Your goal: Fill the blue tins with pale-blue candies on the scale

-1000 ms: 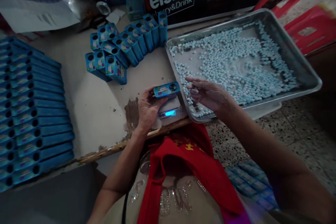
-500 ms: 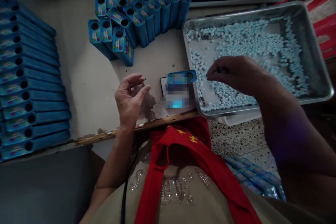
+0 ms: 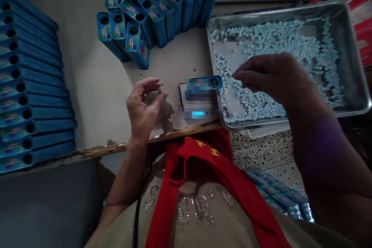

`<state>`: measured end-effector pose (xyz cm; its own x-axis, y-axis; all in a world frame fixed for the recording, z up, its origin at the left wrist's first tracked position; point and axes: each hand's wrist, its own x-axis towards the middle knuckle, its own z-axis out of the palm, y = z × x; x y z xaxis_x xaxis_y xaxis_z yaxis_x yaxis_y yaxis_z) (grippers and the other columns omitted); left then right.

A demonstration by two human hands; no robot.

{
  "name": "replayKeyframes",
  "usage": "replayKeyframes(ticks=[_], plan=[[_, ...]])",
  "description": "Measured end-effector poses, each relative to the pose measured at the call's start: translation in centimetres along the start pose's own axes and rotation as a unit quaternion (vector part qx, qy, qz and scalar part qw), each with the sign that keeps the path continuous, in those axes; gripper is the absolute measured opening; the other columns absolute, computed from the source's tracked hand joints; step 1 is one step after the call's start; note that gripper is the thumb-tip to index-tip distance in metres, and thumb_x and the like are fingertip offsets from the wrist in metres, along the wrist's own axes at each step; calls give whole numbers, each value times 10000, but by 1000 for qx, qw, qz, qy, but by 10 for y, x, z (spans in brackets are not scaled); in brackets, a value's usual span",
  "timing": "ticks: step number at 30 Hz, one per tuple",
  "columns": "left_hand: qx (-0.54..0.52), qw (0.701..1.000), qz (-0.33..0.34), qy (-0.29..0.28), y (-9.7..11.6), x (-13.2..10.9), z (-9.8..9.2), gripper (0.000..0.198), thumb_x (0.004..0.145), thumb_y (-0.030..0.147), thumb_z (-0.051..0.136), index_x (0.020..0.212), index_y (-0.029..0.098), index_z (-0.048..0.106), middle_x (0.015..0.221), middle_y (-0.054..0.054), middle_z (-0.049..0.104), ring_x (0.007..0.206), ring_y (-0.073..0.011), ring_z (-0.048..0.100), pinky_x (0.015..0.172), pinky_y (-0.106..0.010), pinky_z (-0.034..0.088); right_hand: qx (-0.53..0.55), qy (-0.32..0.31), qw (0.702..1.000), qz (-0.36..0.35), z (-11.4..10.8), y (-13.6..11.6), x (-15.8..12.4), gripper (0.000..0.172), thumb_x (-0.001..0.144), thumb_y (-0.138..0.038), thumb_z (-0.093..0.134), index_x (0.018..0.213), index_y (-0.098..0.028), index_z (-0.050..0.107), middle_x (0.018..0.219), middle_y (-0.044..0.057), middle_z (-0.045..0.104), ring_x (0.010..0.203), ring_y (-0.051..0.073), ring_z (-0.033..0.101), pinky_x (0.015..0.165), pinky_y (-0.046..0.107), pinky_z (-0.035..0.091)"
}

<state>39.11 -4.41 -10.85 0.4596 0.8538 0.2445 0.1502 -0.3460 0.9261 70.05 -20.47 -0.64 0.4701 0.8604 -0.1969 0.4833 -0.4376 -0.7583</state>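
Observation:
My left hand (image 3: 143,104) hovers over the bare tabletop with its fingers curved, thumb apart, and nothing between them. My right hand (image 3: 267,75) is over the metal tray (image 3: 356,58), thumb and fingertips pressed together; whether a candy is pinched there is hidden. Many small pale-blue and white oval candies (image 3: 261,108) lie spread in the tray. Between my hands, one blue printed box (image 3: 200,85) with a round hole lies on a small device with a lit display (image 3: 198,114), partly blurred out. The box's holed end reaches the tray's left rim.
Several blue boxes (image 3: 157,11) stand in a cluster at the back. A long row of matching boxes (image 3: 35,100) lines the left side. The table's worn wooden edge (image 3: 180,131) runs before me. Wrapped blue packs (image 3: 281,193) lie low at right, by the speckled floor.
The view has shifted slightly. My right hand's fingers have drawn closer together over the tray. My left hand and the box between my hands look much the same.

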Motion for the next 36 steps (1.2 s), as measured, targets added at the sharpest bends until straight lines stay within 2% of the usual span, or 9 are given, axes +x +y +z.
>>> replayKeyframes(ticks=[9, 13, 17, 19, 22, 24, 28, 31, 36], plan=[[67, 989, 98, -85, 14, 12, 32, 657, 1007, 603, 995, 1512, 270, 741, 1444, -115, 826, 1362, -333, 814, 1224, -507, 681, 47, -38, 995, -77, 33, -21, 8, 295, 948, -407, 903, 1163, -207, 937, 647, -31, 637, 598, 147, 541, 586, 311, 402], [137, 962, 155, -180, 29, 28, 69, 762, 915, 502, 1094, 1552, 276, 740, 1568, -146, 781, 1495, -380, 748, 1309, -555, 647, 55, 49, 996, -55, 23, -3, 8, 384, 1061, -425, 761, 1332, -205, 919, 714, 16, 694, 632, 184, 604, 642, 348, 491], [191, 928, 160, -277, 49, 46, 72, 366, 1079, 293, 932, 1421, 295, 803, 1368, -113, 862, 1373, -317, 816, 1187, -477, 720, -242, 159, 954, -83, 20, 31, 25, 233, 1042, -345, 772, 1167, -249, 943, 1424, 207, 846, 1360, 466, 764, 1115, 658, 585], [213, 934, 175, -225, 57, 64, 39, 377, 1072, 245, 929, 1421, 263, 788, 1387, -113, 858, 1384, -314, 805, 1194, -489, 705, -315, 145, 929, -129, 30, 35, 42, 226, 1045, -326, 772, 1186, -256, 935, 1701, 207, 716, 1616, 538, 608, 1252, 751, 508], [242, 944, 208, -84, 59, 117, -49, 508, 998, 189, 988, 1442, 246, 747, 1470, -65, 828, 1365, -290, 790, 1219, -487, 657, -255, 48, 944, -204, 59, 6, 75, 376, 1123, -292, 656, 1425, -231, 872, 1453, 203, 854, 1377, 422, 799, 1157, 583, 627], [284, 939, 191, -22, 53, 171, -116, 596, 941, 231, 1053, 1438, 242, 725, 1455, -37, 825, 1341, -279, 771, 1236, -476, 614, -218, -20, 945, -241, 86, -31, 99, 481, 1158, -264, 602, 1597, -184, 780, 1262, 170, 898, 1168, 352, 860, 1058, 474, 652], [357, 928, 80, 69, 35, 288, -222, 693, 797, 23, 1072, 1311, 222, 653, 1374, 53, 829, 1220, -143, 710, 1212, -348, 569, -314, -73, 900, -293, 144, -103, 142, 532, 1171, -230, 615, 1695, -173, 690, 1447, 193, 840, 1223, 355, 843, 925, 396, 611], [379, 920, 39, 92, 19, 352, -262, 689, 767, -82, 1019, 1257, 205, 629, 1347, 134, 824, 1130, -49, 633, 1155, -238, 546, -372, -99, 870, -309, 168, -122, 163, 348, 1177, -196, 572, 1423, -183, 819, 1275, 174, 869, 1037, 339, 852, 691, 358, 478], [383, 920, -50, 60, -20, 405, -272, 604, 833, -90, 927, 1321, 198, 718, 1439, 168, 823, 1176, 19, 656, 1166, -133, 500, -257, -83, 883, -383, 168, -92, 178, 237, 1116, -251, 679, 921, -276, 810, 888, 99, 819, 752, 286, 769, 564, 362, 305]])
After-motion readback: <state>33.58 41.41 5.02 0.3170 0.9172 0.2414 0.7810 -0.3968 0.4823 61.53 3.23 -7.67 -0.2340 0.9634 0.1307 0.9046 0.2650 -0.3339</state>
